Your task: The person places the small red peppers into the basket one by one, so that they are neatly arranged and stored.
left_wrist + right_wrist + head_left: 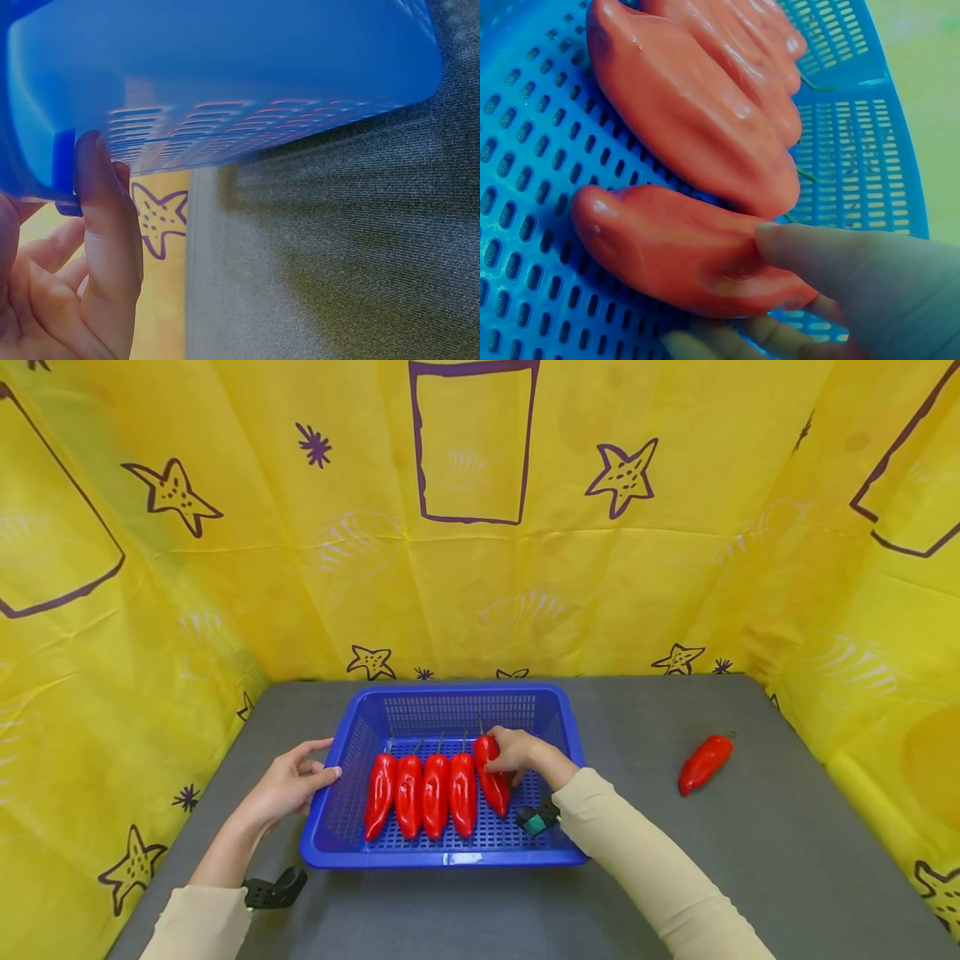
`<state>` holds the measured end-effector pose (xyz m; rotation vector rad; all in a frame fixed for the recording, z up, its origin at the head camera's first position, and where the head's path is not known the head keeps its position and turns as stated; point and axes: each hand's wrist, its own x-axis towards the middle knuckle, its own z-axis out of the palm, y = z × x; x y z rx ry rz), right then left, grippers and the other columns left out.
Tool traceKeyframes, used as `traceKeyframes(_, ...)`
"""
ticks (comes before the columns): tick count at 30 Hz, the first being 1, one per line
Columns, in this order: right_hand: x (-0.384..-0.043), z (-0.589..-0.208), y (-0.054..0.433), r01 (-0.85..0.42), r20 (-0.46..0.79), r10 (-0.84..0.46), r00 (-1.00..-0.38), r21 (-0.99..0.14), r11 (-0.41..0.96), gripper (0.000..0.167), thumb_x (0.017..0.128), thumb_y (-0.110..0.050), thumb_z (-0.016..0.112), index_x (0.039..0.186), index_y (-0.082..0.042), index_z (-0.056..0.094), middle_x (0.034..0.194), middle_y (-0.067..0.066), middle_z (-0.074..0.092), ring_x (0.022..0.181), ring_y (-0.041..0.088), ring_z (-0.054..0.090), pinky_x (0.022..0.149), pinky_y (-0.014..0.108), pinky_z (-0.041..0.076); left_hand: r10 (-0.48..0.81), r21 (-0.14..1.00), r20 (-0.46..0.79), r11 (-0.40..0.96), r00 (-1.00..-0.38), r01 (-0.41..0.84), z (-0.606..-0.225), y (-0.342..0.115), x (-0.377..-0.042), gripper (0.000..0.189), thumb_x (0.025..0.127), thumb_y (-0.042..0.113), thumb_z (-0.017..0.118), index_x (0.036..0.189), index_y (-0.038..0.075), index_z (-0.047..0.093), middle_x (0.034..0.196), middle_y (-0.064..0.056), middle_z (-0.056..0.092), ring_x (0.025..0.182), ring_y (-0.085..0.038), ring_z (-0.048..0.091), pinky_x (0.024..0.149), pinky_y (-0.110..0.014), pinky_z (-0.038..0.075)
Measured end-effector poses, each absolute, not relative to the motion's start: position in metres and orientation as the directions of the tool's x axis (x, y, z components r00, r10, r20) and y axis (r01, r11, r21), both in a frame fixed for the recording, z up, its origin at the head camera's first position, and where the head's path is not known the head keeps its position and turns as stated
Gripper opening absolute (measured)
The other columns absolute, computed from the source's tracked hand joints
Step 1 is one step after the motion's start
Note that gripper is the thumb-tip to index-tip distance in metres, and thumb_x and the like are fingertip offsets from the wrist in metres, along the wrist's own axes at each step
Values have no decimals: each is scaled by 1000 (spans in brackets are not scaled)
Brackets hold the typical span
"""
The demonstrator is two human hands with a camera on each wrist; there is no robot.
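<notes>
A blue plastic basket (pixel 450 858) stands on the grey table with several red peppers lying side by side in it, stems pointing to the far wall. My right hand (pixel 521 753) reaches inside and pinches the rightmost red pepper (pixel 492 785) between thumb and fingers. In the right wrist view that pepper (pixel 667 251) lies low over the slotted floor, beside another pepper (pixel 697 112). At the basket's left rim, my left hand (pixel 288 783) grips the edge; the left wrist view shows a finger against the outside wall (pixel 247 60).
Another red pepper (pixel 705 764) lies on the grey table (pixel 637 877) to the right of the basket. Yellow cloth (pixel 480 593) with starfish drawings hangs behind the table and on both sides. A black wrist strap (pixel 276 889) is on the left arm.
</notes>
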<state>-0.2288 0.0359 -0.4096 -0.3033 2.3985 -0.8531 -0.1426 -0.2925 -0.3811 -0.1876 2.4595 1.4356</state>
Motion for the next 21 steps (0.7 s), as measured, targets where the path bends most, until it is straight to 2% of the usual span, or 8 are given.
traceKeyframes(11,-227,-409,36,-63,-432,-379,-818,-588,806,58,83,-19,67,131,-3,41,101,11,56,75,18,60,55,32,56,25,826,-307,503,-951,-254,-381,-291,-142,67,89,25,62,143,7,26,93,-16,59,69,-21,64,62,-41,56)
traceKeyframes(21,-227,-407,37,7,-485,-372,-791,-616,787,53,84,-17,66,129,-2,42,91,10,56,67,21,61,57,33,56,31,830,-304,499,-952,-249,-381,-292,-142,67,89,24,61,143,7,26,94,-16,60,70,-21,64,62,-41,56)
